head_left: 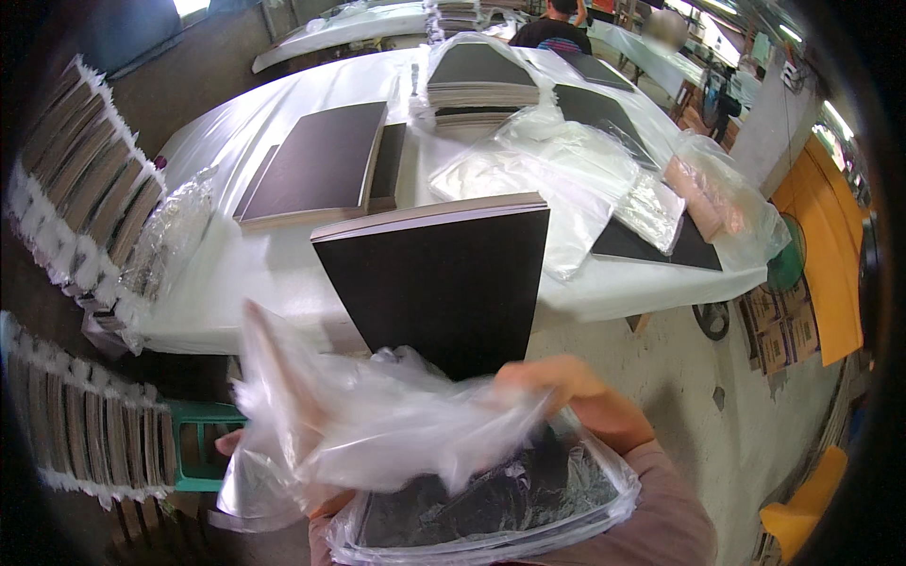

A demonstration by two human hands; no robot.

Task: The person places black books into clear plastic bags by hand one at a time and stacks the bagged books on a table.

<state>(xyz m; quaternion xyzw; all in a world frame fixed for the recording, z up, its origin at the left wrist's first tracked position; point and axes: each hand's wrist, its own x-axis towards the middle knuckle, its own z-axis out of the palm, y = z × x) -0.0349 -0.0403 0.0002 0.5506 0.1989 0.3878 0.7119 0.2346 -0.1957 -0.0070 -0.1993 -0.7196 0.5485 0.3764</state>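
A clear plastic bag (406, 420) is spread between my two hands, blurred by motion. My left hand (288, 387) shows hazily through the film, its fingers stretched upward and apart from the thumb. At the bag's other end, my right hand (547, 379) is closed on the plastic, fingers bent. Beyond the bag a thick black book (439, 288) stands upright at the table's near edge, its pale page block facing up; the bag hides its lower part. Close to my body lies a black book in clear plastic (491, 505), partly covered by the bag.
The white-covered table (264, 307) bears black books (321, 160), a taller book stack (481, 75) and loose plastic bags (557, 160). Bundled stacks (94, 179) rise at the left, near a green stool (203, 448). Another person (557, 33) is at the back.
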